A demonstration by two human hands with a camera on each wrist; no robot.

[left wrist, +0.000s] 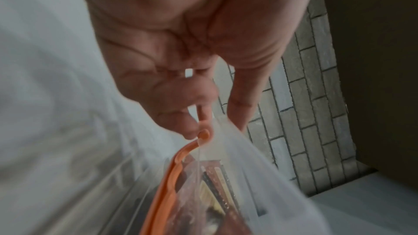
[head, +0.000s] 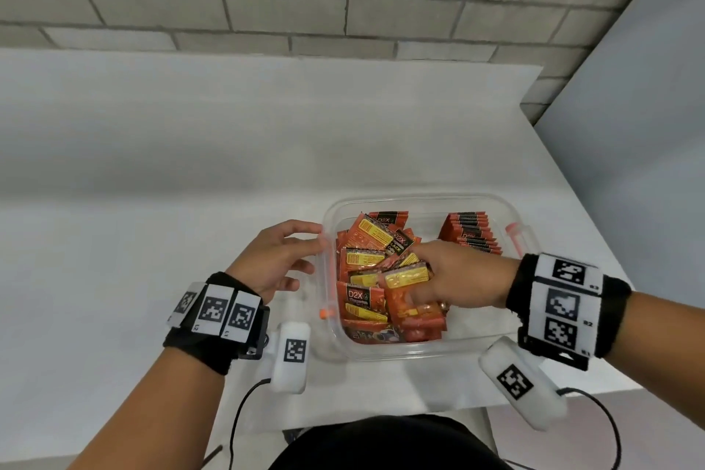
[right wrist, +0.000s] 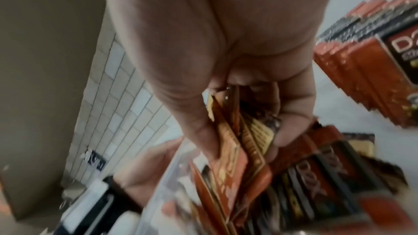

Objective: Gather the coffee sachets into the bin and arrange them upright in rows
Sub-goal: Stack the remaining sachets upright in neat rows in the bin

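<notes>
Bin: we find the clear bin (head: 427,349) on the desk (head: 152,172), near right.
Right hand (head: 463,275): its grip is clamped on a few loose sachets (right wrist: 235,151) over the jumbled left half.
Left hand (head: 276,259): fingers relaxed, touching the bin's left wall.
Finished row (head: 471,235): upright, far right, right of the held sachets.
Axis: we judge the held sachets' long axis tilted, needing uprighting.

Black wristbands (head: 208,341) carry white square-code tags, with white tagged camera pods (head: 290,357) trailing black cables (head: 239,416).
</notes>
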